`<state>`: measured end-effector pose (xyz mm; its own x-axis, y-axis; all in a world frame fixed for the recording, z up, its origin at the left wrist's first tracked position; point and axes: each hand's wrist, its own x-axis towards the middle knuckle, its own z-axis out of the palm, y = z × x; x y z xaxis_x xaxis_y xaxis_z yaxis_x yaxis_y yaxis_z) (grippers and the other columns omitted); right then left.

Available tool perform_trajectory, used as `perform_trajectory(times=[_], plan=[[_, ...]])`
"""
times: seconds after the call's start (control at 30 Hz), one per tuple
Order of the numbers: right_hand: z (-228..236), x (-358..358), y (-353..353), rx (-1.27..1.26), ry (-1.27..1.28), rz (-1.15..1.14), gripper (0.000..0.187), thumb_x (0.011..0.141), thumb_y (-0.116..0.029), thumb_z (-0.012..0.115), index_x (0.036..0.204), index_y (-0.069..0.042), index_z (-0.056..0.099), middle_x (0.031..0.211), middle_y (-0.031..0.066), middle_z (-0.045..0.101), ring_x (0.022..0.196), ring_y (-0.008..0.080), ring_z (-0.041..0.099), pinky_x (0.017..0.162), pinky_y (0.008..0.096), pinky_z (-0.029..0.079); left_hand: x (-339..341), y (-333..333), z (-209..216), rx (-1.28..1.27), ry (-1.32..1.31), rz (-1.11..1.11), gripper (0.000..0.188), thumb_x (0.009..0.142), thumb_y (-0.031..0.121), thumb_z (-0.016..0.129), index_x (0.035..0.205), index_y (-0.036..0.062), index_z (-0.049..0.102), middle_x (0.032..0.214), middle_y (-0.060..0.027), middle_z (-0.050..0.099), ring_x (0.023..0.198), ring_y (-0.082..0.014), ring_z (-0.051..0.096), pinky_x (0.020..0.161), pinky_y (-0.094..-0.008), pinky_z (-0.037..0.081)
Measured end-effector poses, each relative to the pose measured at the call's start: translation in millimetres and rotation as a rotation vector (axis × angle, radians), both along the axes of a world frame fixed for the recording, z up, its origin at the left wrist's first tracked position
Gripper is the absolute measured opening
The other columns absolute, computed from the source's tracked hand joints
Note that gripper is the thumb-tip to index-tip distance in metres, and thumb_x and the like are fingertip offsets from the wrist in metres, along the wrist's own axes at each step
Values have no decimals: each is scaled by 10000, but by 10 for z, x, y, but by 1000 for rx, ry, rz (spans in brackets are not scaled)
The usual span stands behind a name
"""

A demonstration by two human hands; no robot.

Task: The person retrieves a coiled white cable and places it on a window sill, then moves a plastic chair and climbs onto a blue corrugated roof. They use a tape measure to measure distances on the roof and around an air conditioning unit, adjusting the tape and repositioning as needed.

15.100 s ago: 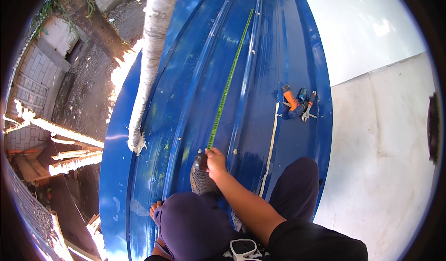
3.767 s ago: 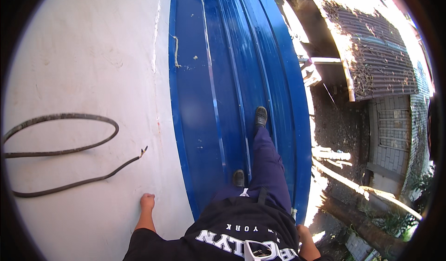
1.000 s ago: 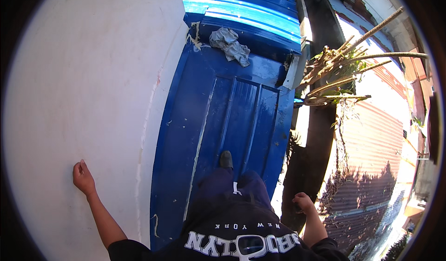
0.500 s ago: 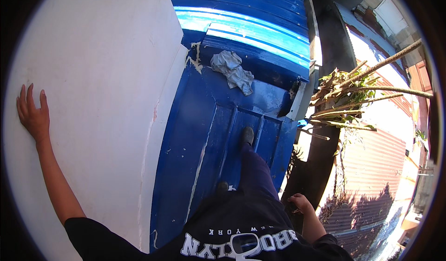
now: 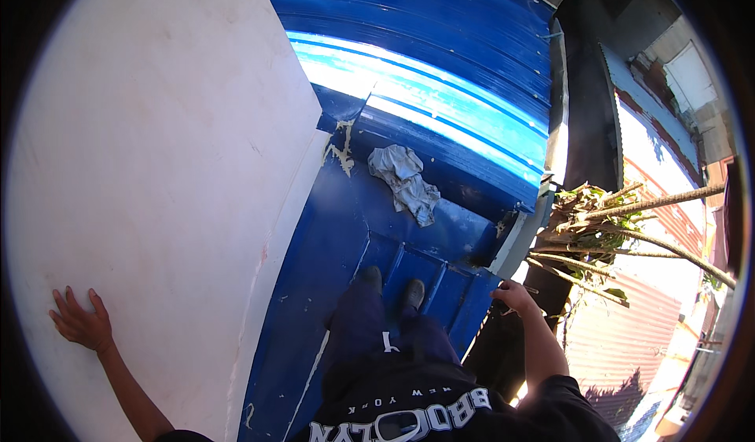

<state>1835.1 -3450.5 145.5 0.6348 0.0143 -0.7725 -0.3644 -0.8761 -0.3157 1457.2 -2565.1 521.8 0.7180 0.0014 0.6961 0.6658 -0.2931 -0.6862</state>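
Observation:
My left hand point(image 5: 85, 320) rests against the pale wall point(image 5: 173, 167) with its fingers spread and holds nothing. My right hand point(image 5: 515, 295) is at the right edge of the blue metal roofing, fingers curled closed; whatever may be in them is too dark and small to make out. Ahead of my feet a crumpled light grey cloth point(image 5: 404, 182) lies on the blue surface. Both my shoes, the left shoe point(image 5: 370, 275) and the right shoe point(image 5: 413, 292), stand on the blue ribbed sheet point(image 5: 314, 285).
A brightly sunlit, ribbed blue section point(image 5: 440, 112) rises beyond the cloth. Cream sealant point(image 5: 344, 149) is smeared at the wall corner. Past the right edge is a dark drop, with cut branches point(image 5: 605, 237) and a rusty corrugated sheet point(image 5: 629, 332) beyond it.
My left foot has come forward beside the right one. Along the wall my left hand now shows lower in view, while my right hand has moved up along the roof edge.

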Motion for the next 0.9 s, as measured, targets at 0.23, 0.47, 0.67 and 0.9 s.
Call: perform_trajectory(times=[0.23,0.47,0.67,0.9], plan=[[229,1067,354,-55,-74,68,640,741,-478,891,1120,19,755,1063,206,767,989,330,747,867,420,580,99,-20,-4,30,-45,-135,489,1016,459,679,1426,204,603,1561,-47,569,1457,-408,483,1123,-534,432],[742,987,531,-83,61,-15,568,776,-394,890,1156,11,769,1075,155,779,996,252,752,860,395,589,20,66,-30,41,-78,-74,440,1061,447,611,1371,134,638,1509,-93,603,1431,-419,516,1125,-547,448],[828,905,712,-124,289,-307,505,844,-308,865,1245,-21,756,1172,143,764,1018,246,756,850,400,621,364,-79,7,67,-150,-184,440,1044,431,658,1306,78,676,1483,-154,618,1372,-412,574,1107,-530,483],[730,2257,537,-85,71,-256,340,833,-287,874,1002,-7,780,861,125,751,786,263,763,607,444,657,2202,-569,-227,-139,-413,-463,439,1083,358,610,1312,-16,589,1416,-222,573,1395,-417,534,1148,-571,441]])
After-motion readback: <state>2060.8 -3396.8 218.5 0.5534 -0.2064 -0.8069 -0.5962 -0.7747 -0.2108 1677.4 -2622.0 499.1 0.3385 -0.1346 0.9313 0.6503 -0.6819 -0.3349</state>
